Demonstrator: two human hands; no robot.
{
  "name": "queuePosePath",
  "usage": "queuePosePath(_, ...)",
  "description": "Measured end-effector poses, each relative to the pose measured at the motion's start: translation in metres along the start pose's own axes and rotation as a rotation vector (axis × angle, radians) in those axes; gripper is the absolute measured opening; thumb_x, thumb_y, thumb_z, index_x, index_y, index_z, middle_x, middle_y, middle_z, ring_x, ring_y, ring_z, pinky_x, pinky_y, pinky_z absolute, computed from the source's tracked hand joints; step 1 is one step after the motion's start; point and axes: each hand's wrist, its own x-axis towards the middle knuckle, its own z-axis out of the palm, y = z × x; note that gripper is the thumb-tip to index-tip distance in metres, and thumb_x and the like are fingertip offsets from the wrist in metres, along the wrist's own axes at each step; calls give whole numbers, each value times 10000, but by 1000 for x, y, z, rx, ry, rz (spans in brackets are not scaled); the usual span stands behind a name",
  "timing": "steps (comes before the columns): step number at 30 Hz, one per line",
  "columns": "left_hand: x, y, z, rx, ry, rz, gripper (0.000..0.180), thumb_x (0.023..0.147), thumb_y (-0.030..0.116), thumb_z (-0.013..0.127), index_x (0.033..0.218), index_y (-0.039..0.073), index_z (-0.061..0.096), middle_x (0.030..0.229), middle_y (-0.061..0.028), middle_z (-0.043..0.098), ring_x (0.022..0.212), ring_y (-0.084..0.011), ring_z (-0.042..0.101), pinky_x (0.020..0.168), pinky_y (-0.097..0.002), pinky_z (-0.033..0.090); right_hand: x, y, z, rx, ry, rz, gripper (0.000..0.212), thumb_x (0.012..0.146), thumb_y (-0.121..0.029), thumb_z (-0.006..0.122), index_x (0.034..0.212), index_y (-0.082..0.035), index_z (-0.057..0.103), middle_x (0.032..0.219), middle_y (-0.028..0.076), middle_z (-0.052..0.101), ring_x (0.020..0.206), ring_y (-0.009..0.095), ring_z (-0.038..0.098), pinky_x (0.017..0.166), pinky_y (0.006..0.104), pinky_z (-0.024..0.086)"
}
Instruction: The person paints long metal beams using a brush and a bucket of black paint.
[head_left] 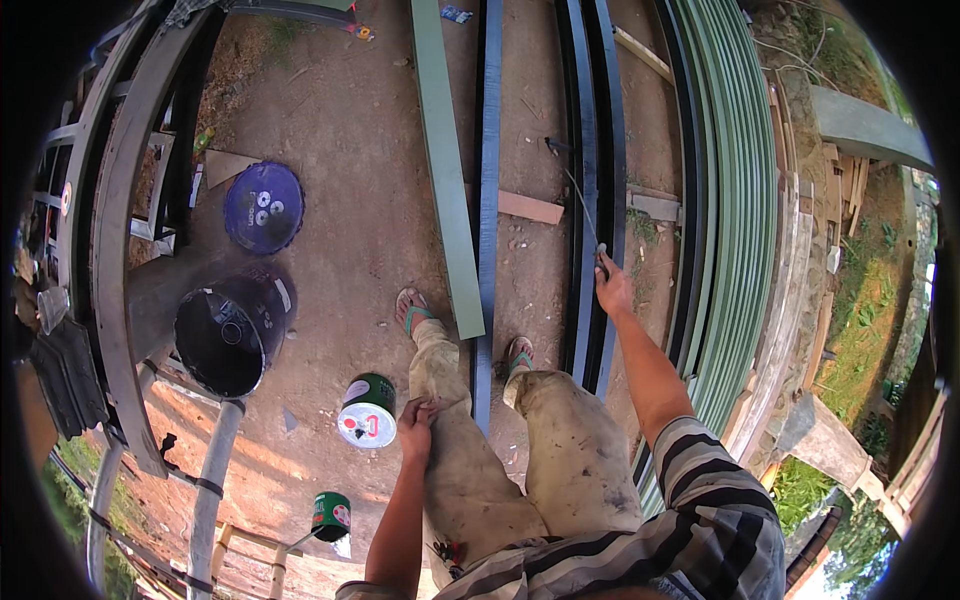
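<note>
A thin tool [583, 206] is held in the right hand [614, 288]; what's in the left hand [415, 432] can't be told. Dark beams [582, 100] at one o'clock seem painted; green beams [745, 200], undone.

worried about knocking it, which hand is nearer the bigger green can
Left. The left hand is just right of the bigger green can in view; the right hand is farther right, over the dark beams.
</note>
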Motion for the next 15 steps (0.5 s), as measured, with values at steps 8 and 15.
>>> queuePosePath(8, 25, 26, -92, 56, 120, -235, 260, 1003, 97, 514, 1171, -50, 649, 1024, -186, 720, 923, -241, 724, 813, -361, 593, 127, -73, -22, -103, 7, 79, 433, 981, -241, 615, 1413, -234, 621, 1257, 177, 700, 1144, 431, 655, 978, 526, 535)
queuePosePath(15, 32, 58, -85, 213, 229, -333, 278, 991, 172, 570, 1155, -20, 685, 972, -183, 739, 869, -261, 724, 765, -374, 564, 237, -106, -32, -82, -4, 79, 440, 1000, -267, 598, 1440, -278, 597, 1251, 190, 702, 1159, 421, 660, 991, 520, 533)
